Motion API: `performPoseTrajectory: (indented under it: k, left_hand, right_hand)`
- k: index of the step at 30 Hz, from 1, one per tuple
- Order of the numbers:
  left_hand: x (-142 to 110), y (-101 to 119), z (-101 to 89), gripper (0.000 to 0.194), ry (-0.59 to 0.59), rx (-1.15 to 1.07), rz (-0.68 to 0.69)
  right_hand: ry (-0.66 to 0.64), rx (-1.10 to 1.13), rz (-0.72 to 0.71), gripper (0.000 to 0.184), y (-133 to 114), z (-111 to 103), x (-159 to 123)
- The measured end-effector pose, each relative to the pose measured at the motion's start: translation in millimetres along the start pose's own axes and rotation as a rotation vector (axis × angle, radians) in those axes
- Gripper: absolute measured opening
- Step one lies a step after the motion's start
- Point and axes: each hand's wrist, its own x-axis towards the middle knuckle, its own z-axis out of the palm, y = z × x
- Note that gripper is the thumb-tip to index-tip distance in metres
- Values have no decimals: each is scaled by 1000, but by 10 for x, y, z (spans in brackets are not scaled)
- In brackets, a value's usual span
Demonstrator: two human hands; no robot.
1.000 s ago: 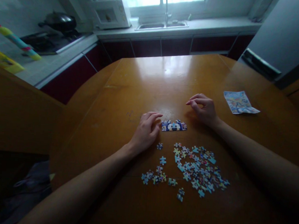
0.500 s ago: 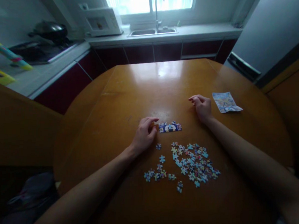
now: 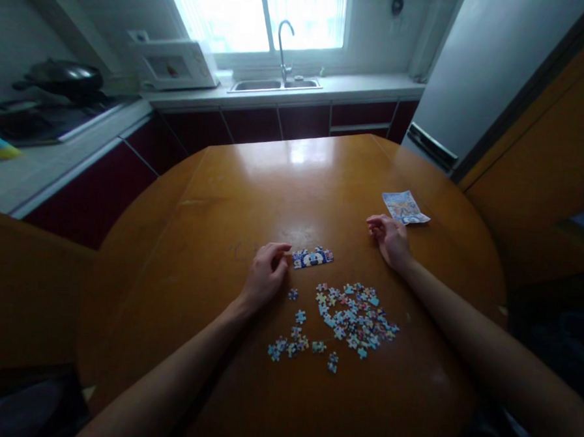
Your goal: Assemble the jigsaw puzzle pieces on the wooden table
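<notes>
The worktop [image 3: 274,191] is orange-brown, the cupboards [image 3: 304,123] dark red, the strip [image 3: 313,259] navy and white, the pieces [image 3: 353,341] multicoloured, many light blue

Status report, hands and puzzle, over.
Left hand open beside joined puzzle strip; right hand curled near paper sheet. Strip flat, partly built. Loose pieces nearer the person; nothing seen covering the strip.

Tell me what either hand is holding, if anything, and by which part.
Nothing is held: the left hand is beside the joined puzzle strip, and the right hand is near the printed sheet.
</notes>
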Motion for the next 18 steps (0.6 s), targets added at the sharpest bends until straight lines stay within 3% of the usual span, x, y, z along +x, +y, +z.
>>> performPoseTrajectory:
  k: [5,11,18]
  left_hand:
    - [15,6,-12,24,-7,-9,-20]
    - [21,4,1,25,-15,-10,-32]
    - [30,-40,21,26,-33,-14,-34]
  right_hand:
    - [19,-14,-59,28,-13,-98,-124]
    - [-76,-171,-103,41,-21,-57,-98]
    - [-94,-201,-88,47,-7,-101,-72]
